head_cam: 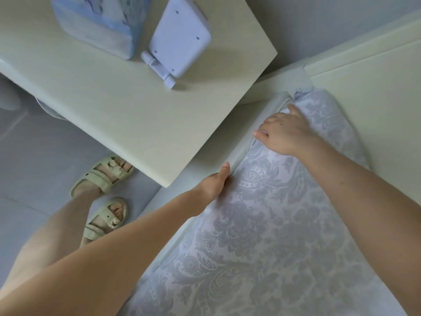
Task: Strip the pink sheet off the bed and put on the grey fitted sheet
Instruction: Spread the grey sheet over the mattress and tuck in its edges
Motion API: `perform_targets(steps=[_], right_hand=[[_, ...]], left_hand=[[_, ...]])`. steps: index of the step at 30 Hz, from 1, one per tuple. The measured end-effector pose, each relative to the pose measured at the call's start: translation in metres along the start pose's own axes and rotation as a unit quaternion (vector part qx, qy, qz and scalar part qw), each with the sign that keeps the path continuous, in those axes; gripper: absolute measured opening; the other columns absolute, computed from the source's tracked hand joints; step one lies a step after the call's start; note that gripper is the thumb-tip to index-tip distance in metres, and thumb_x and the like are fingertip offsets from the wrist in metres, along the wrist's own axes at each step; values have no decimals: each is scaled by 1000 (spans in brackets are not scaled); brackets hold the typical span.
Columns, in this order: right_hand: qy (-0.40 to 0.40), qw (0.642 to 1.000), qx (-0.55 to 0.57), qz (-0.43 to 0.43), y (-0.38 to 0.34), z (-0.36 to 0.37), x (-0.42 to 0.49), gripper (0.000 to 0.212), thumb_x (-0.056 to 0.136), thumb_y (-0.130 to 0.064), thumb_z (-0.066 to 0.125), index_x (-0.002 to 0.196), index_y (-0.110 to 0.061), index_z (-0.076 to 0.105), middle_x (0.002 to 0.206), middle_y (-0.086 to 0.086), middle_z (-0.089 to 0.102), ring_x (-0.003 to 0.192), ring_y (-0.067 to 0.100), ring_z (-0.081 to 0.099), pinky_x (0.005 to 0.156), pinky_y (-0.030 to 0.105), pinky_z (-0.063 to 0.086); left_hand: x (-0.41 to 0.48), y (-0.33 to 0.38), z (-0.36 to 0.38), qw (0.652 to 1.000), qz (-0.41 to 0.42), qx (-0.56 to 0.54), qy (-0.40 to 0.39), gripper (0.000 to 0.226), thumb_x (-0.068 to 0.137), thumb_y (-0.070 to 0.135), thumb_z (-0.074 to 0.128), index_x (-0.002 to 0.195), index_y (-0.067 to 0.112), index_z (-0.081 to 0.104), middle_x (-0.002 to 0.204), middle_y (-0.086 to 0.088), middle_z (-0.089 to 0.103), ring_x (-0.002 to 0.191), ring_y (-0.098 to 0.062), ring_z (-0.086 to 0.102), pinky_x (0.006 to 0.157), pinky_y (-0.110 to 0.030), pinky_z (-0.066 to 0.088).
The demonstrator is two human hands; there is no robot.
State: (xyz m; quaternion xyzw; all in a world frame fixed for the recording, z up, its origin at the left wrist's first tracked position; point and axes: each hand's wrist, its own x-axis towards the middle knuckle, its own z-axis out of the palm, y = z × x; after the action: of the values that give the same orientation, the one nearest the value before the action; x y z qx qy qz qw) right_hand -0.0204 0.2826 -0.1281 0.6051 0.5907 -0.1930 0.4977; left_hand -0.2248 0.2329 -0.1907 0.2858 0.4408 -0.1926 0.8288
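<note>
**Now at the bed rail: both hands on the grey-patterned fabric**

Grey-patterned fabric [262, 224] with a floral damask design covers the mattress on the inner side of the cream bed rail [272, 103], and its edge follows the rail's whole visible length. Whether it is the fitted sheet or the mattress's own cover cannot be told.

The left hand [215, 182] sits at the near end of the rail. Its thumb lies straight along the rail's top, and the other fingers are hidden between rail and fabric, so its grip cannot be told.

The right hand [284, 131] lies farther along the rail, palm down on the fabric, with the fingers bent over the fabric's edge against the rail. One fingertip shows flat on the rail and the rest are hidden, so it cannot be told whether this grip holds fabric.

At the rail's far end, bunched grey cloth [301, 87] sits in the corner where the rail meets a cream panel [364, 87].

On the outer side of the rail stands a cream bedside counter [136, 106], one corner reaching close to the rail beside the left hand. Well apart from the rail, the counter carries a white box with two stubby antennas [182, 35] and, just beside it, a blue-and-white soft pack [100, 26].

Farther out from the rail, the person's feet in pale sandals [102, 176] stand on the grey floor [34, 167].
</note>
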Motion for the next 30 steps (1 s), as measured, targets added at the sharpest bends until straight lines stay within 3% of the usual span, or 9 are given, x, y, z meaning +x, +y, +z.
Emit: perform_targets(steps=[6,12,16,19,21,22,24,27,30], right_hand=[[-58,998,-22,-9,22,-2,32,76,93,-60,2,114,-24,66,127,1,61,125,19,48,115,50,3],[-152,988,25,11,28,-8,45,81,93,-63,-2,133,-20,54,143,12,47,139,27,32,116,46,1],[-206,977,46,22,27,-12,51,82,93,-63,-4,137,-18,50,147,14,41,143,32,20,116,46,0],[-215,967,129,49,42,-8,53,96,81,-74,-10,138,-22,48,148,12,39,144,35,13,117,46,6],[-184,967,170,52,51,-12,46,94,85,-72,-6,127,-19,59,137,13,51,138,31,28,115,41,10],[-139,977,157,35,55,-9,40,85,91,-65,-1,112,-17,66,121,11,61,129,27,42,112,39,12],[44,996,78,15,65,-2,23,71,99,-50,9,87,-17,70,93,4,69,103,23,59,107,38,18],[292,953,61,61,80,34,3,53,100,-39,26,79,-16,70,85,2,71,87,26,61,97,40,35],[314,943,79,73,73,55,22,50,99,-37,34,72,-16,70,76,0,70,80,25,61,84,38,38]], left_hand=[[25,22,5,1000,-6,-25,-5,69,93,66,18,133,22,53,135,4,54,126,-17,48,114,-35,28],[35,59,17,999,-15,-45,-26,68,93,66,15,136,27,50,142,7,47,133,-15,39,117,-36,20],[42,88,21,997,-4,-67,-25,63,96,61,17,132,25,53,138,6,51,130,-14,43,117,-35,22],[49,113,31,997,-1,-57,-50,66,95,62,14,136,24,50,144,6,45,133,-13,39,118,-34,17],[56,127,41,997,-5,-37,-72,67,95,63,9,143,26,39,151,7,34,140,-12,27,117,-32,9],[61,131,45,996,-14,-31,-76,67,95,62,7,146,27,33,153,7,29,142,-12,23,115,-32,8],[77,132,50,997,-43,-33,-60,68,95,63,9,147,26,33,153,5,29,141,-14,25,113,-31,12],[96,133,52,996,-66,-53,-8,79,86,74,15,140,24,44,148,0,39,134,-18,37,115,-32,19],[96,137,50,996,-71,-51,20,81,88,72,14,138,19,47,142,-6,47,130,-24,44,112,-37,29]])
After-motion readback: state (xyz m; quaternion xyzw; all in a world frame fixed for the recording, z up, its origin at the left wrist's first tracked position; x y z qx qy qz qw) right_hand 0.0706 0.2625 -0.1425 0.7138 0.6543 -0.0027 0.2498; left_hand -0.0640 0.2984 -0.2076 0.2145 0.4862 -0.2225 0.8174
